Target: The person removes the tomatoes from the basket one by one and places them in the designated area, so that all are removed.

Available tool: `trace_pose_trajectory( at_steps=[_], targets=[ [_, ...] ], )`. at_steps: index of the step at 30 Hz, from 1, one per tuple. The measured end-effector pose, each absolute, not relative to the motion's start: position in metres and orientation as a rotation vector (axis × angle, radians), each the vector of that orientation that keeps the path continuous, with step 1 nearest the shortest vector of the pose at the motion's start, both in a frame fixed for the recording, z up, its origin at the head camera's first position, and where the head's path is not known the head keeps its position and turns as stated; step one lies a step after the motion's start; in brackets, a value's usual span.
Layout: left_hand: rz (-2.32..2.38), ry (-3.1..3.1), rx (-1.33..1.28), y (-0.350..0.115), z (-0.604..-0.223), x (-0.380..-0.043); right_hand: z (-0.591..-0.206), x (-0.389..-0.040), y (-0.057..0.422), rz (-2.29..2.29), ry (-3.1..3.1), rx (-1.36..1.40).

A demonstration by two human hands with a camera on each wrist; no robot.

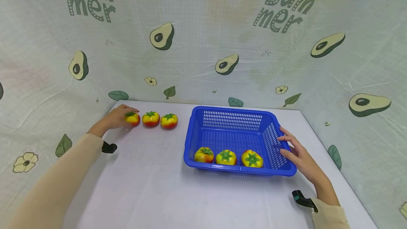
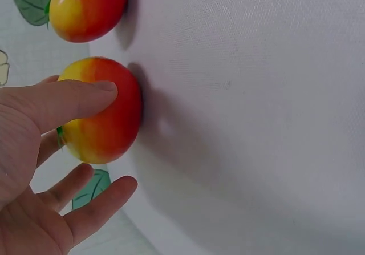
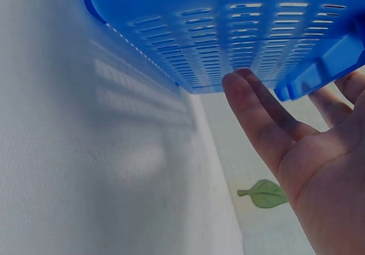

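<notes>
At the far left of the table, my left hand (image 1: 120, 116) holds a yellow-and-red tomato (image 2: 102, 115) with a green leafy top. The thumb lies across its side in the left wrist view, and two fingers stand apart from it. Beside it sit a second tomato (image 1: 151, 119) and a third tomato (image 1: 169, 121). My right hand (image 1: 300, 158) grips the right rim of a blue plastic basket (image 1: 240, 168), its fingertips over the edge. Inside, along the near wall, lie a tomato (image 1: 204, 155), another tomato (image 1: 226, 157) and one more tomato (image 1: 252, 159).
A white cloth covers the table (image 1: 149, 179). Behind and at both sides hangs a pale curtain (image 1: 197, 73) printed with avocados, leaves and lettering. A dark strap piece (image 1: 109, 147) sits at the left wrist, and a similar black piece (image 1: 303, 200) at the right.
</notes>
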State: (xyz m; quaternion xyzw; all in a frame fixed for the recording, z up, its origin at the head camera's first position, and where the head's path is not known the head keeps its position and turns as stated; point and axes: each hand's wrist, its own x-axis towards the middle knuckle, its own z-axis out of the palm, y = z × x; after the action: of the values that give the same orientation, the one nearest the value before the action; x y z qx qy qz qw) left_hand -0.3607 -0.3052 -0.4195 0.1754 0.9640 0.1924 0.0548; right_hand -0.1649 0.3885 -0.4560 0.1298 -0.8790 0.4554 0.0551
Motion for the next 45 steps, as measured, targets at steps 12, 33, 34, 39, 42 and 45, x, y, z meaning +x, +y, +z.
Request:
trace_pose_trajectory(
  at_steps=[12,33,34,39,42,45],
  targets=[
    [0.566,2.942,0.615,-0.305,-0.410,-0.362,-0.456,-0.165,0.389,1.367,-2.675,0.394],
    [0.471,2.963,0.939,-0.236,-0.359,-0.332,-0.456,-0.165,0.390,1.371,-2.672,0.402],
    [0.475,2.955,0.954,-0.230,-0.356,-0.330,-0.456,-0.165,0.390,1.374,-2.673,0.401],
    [0.477,2.919,1.010,-0.203,-0.349,-0.320,-0.455,-0.165,0.389,1.389,-2.673,0.394],
    [0.441,2.910,1.070,-0.185,-0.346,-0.316,-0.455,-0.165,0.388,1.380,-2.677,0.387],
    [0.407,2.893,1.150,-0.167,-0.342,-0.311,-0.454,-0.165,0.388,1.372,-2.683,0.379]
  ],
)
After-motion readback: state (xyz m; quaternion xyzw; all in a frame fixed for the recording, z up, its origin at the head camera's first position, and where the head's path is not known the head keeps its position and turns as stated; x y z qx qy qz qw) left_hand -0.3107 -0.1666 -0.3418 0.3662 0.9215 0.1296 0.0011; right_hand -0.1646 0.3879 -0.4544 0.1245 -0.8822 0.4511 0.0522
